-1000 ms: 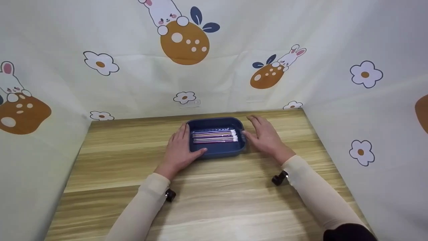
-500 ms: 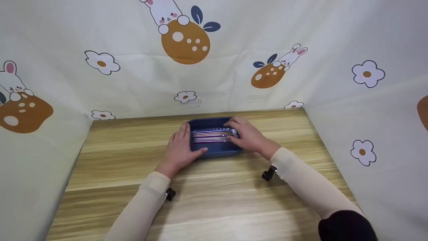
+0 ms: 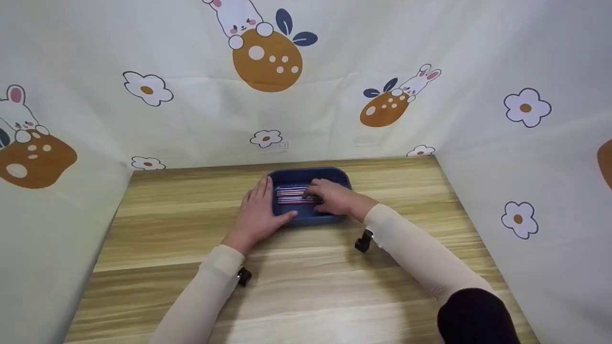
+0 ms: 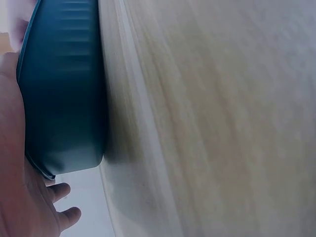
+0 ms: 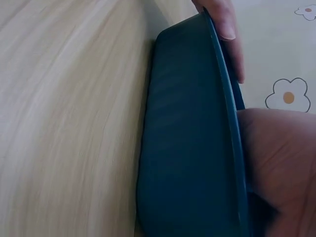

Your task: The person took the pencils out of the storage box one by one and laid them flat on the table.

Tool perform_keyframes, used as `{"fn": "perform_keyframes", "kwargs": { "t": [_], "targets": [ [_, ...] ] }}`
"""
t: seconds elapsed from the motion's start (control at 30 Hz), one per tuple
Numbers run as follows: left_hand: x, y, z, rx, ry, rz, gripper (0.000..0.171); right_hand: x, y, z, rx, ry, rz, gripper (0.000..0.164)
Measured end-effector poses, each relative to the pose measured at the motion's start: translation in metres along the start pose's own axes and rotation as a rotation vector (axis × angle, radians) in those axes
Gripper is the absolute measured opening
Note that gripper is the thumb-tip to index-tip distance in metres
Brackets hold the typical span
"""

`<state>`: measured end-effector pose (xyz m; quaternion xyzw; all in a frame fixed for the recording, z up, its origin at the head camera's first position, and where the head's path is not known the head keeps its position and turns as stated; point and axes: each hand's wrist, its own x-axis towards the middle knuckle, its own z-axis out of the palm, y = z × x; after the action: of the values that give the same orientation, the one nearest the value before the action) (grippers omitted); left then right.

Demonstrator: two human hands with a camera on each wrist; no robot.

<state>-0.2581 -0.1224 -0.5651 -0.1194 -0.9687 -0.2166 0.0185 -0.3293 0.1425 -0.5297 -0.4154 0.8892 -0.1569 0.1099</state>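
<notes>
A dark blue tray (image 3: 306, 219) with raised sides stands on the wooden table, towards its back edge. Inside lies a row of slim striped pencils (image 3: 289, 195), side by side. My left hand (image 3: 258, 212) rests against the tray's left end, its fingers extended along the side and the thumb on the front rim. My right hand (image 3: 334, 198) reaches over the right end into the tray, with bent fingers over the pencils and the thumb towards their front side. It covers their right part, so whether it pinches them is hidden. In the right wrist view the tray wall (image 5: 187, 128) hides the fingertips.
The wooden tabletop (image 3: 306, 286) extends in front of the tray and to both sides. A pale curtain (image 3: 191, 119) printed with rabbits and flowers closes off the back and both sides. Small black wrist cameras (image 3: 363, 241) hang below the sleeves.
My right hand has moved left from the tray's right end, over the rim and onto the pencils, its fingers bending. My left hand, the tray and the pencils have stayed put.
</notes>
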Motion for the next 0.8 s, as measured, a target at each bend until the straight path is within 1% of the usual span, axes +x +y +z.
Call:
{"fn": "perform_keyframes", "kwargs": {
  "t": [0.1, 0.23, 0.27, 0.4, 0.43, 0.6, 0.67, 0.8],
  "targets": [
    [0.001, 0.000, 0.000, 0.000, 0.003, 0.002, 0.131, 0.005, 0.001, 0.002, 0.002, -0.019, -0.003, 0.042],
    [0.001, 0.000, 0.002, 0.001, 0.007, -0.001, 0.131, 0.009, 0.003, 0.005, 0.004, -0.021, -0.018, 0.040],
    [0.001, 0.000, 0.002, -0.003, 0.007, -0.002, 0.130, 0.010, 0.006, 0.008, -0.001, -0.009, -0.038, 0.038],
    [0.001, 0.002, 0.002, -0.010, 0.009, -0.002, 0.129, 0.011, 0.010, 0.009, 0.011, 0.017, -0.076, 0.034],
    [0.001, 0.002, 0.001, -0.013, 0.012, -0.002, 0.130, 0.013, 0.014, 0.013, 0.008, 0.035, -0.091, 0.033],
    [0.000, 0.002, 0.000, -0.019, 0.014, -0.002, 0.130, 0.016, 0.015, 0.015, 0.032, 0.061, -0.115, 0.029],
    [0.000, 0.002, 0.000, -0.014, 0.013, -0.003, 0.130, 0.015, 0.011, 0.012, 0.043, 0.043, -0.108, 0.026],
    [-0.001, 0.001, 0.000, -0.024, 0.013, -0.001, 0.131, 0.016, 0.010, 0.012, 0.052, 0.013, -0.098, 0.025]
  ]
}}
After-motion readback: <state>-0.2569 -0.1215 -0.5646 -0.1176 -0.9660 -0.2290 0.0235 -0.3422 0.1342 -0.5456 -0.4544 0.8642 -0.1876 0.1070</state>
